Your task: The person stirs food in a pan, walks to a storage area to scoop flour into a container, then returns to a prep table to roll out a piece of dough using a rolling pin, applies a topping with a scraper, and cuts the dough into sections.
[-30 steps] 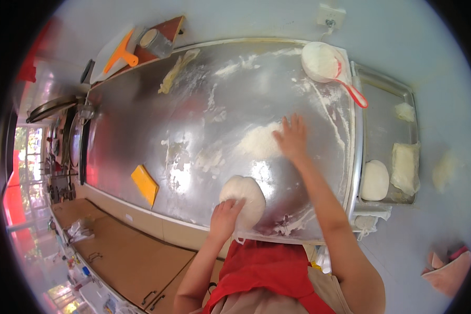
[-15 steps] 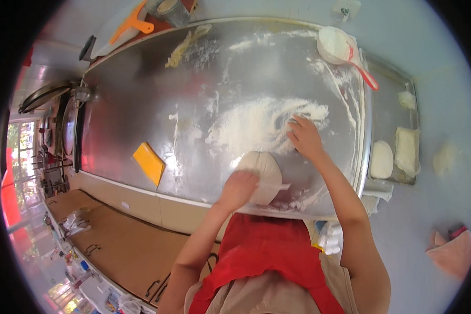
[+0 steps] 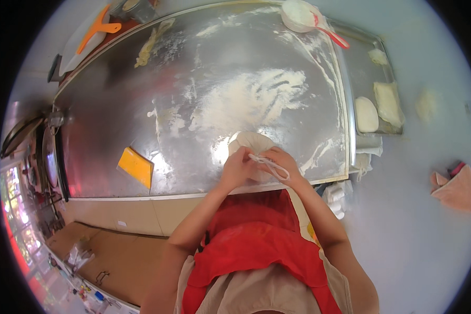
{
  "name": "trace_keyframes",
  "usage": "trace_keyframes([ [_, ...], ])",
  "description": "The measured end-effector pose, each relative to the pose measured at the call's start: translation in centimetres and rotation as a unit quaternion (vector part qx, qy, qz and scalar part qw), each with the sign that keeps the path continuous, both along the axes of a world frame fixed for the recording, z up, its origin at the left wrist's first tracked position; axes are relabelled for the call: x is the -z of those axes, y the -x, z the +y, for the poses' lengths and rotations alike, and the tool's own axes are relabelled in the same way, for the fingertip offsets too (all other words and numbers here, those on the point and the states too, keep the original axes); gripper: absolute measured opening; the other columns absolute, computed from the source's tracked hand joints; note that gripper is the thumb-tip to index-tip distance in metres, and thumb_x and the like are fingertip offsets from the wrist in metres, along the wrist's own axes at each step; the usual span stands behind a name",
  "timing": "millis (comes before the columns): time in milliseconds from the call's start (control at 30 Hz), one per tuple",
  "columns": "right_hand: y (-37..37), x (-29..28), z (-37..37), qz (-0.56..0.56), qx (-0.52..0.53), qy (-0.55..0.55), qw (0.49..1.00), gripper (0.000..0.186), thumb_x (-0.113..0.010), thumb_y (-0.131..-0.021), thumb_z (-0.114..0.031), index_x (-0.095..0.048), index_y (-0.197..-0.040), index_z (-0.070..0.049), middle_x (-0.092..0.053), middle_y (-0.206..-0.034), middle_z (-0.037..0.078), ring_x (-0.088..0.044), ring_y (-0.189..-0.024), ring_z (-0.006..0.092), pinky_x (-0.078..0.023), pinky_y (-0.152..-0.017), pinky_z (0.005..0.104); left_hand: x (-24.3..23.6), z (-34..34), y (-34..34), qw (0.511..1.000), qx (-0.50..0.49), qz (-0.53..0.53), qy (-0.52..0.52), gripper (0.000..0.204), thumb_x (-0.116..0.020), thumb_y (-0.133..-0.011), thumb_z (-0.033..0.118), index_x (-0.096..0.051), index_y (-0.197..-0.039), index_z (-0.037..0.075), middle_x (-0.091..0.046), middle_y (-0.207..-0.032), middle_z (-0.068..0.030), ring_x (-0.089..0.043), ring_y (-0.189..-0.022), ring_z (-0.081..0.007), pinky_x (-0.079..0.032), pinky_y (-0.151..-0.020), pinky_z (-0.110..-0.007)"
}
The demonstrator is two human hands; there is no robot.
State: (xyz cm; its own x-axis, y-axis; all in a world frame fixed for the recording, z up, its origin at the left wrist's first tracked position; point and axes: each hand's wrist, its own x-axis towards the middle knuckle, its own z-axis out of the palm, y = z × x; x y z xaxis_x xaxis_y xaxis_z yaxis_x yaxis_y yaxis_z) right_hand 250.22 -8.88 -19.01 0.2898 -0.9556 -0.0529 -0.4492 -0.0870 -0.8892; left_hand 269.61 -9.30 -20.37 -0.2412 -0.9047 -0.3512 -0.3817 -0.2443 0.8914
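Note:
A round, off-white cloth pouch [image 3: 252,139] rests near the front edge of the steel table, with gathered folds at its far side. A white looped cord [image 3: 273,168] trails from between my hands toward my right wrist. My left hand [image 3: 239,167] has its fingers closed at the pouch's near left side, by the start of the cord. From the right, my right hand [image 3: 282,161] reaches in with bent fingers closed at the pouch and cord. The exact fingertip grip is partly hidden. Beyond the pouch, loose white flour [image 3: 248,99] is spread over the tabletop with finger streaks.
The steel table [image 3: 115,115] holds a yellow scraper-like block [image 3: 136,167] at left and a crumpled yellowish cloth [image 3: 153,44] at far left. A white bowl [image 3: 297,15] with a red-handled tool [image 3: 334,36] stands far right. Beside it, a tray [image 3: 361,68] carries pale dough [image 3: 366,115].
My right hand has left the flour and come back to the pouch, beside my left hand. The cord now shows as a loop. The whole view has shifted and tilted.

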Motion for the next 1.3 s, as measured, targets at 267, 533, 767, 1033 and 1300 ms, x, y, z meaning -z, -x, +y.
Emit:
trace_keyframes([
  [267,3.9,-1.9,-0.6,0.18,0.223,0.067,0.956,0.009,-0.061,-0.088,-0.02,-0.066,-0.089,-0.013,-0.063,-0.087,0.008,-0.062,-0.075,0.0305,-0.048,-0.065,0.0383,-1.0,-1.4,-0.7,0.989,0.133,-0.065,0.031,0.032,-0.064,-0.08,0.012,-0.057,-0.109,0.002,-0.066,-0.092,-0.0174,-0.065,-0.086,-0.033,-0.05,-0.075,-0.04],
  [533,3.9,0.3,2.9,0.124,0.237,-0.027,0.963,0.023,-0.071,-0.082,-0.024,-0.063,-0.099,-0.012,-0.06,-0.103,0.005,-0.062,-0.073,0.0246,-0.049,-0.065,0.0338,-2.0,-1.4,0.1,0.992,0.105,-0.07,0.003,0.035,-0.066,-0.077,0.015,-0.059,-0.109,0.004,-0.063,-0.08,-0.0109,-0.063,-0.072,-0.0253,-0.049,-0.067,-0.036],
  [767,0.6,0.7,2.2,0.217,0.139,0.11,0.96,0.014,-0.068,-0.079,-0.02,-0.06,-0.087,-0.012,-0.06,-0.09,0.005,-0.062,-0.07,0.0275,-0.048,-0.06,0.0392,-4.2,-2.0,0.1,0.996,0.077,-0.031,0.012,0.035,-0.064,-0.08,0.005,-0.059,-0.114,0.004,-0.059,-0.077,-0.0075,-0.051,-0.066,-0.0129,-0.045,-0.064,-0.027],
  [1033,4.1,0.1,2.1,0.101,0.248,0.031,0.963,0.012,-0.064,-0.078,-0.011,-0.057,-0.088,-0.011,-0.06,-0.085,0.005,-0.061,-0.066,0.0252,-0.047,-0.058,0.0378,-3.5,-0.6,-0.6,0.989,0.083,-0.12,0.012,0.017,-0.061,-0.081,0.009,-0.067,-0.097,0.008,-0.052,-0.071,-0.0042,-0.05,-0.069,-0.0128,-0.044,-0.065,-0.027],
  [1300,6.9,-0.1,2.1,0.122,0.279,0.043,0.952,0.012,-0.064,-0.082,-0.013,-0.058,-0.091,-0.008,-0.061,-0.09,0.009,-0.062,-0.078,0.029,-0.049,-0.066,0.0374,-3.7,-1.3,-1.0,0.989,-0.084,0.013,0.118,0.01,-0.063,-0.085,0.007,-0.055,-0.08,0.005,-0.059,-0.084,-0.0043,-0.054,-0.082,-0.0186,-0.044,-0.076,-0.031],
])
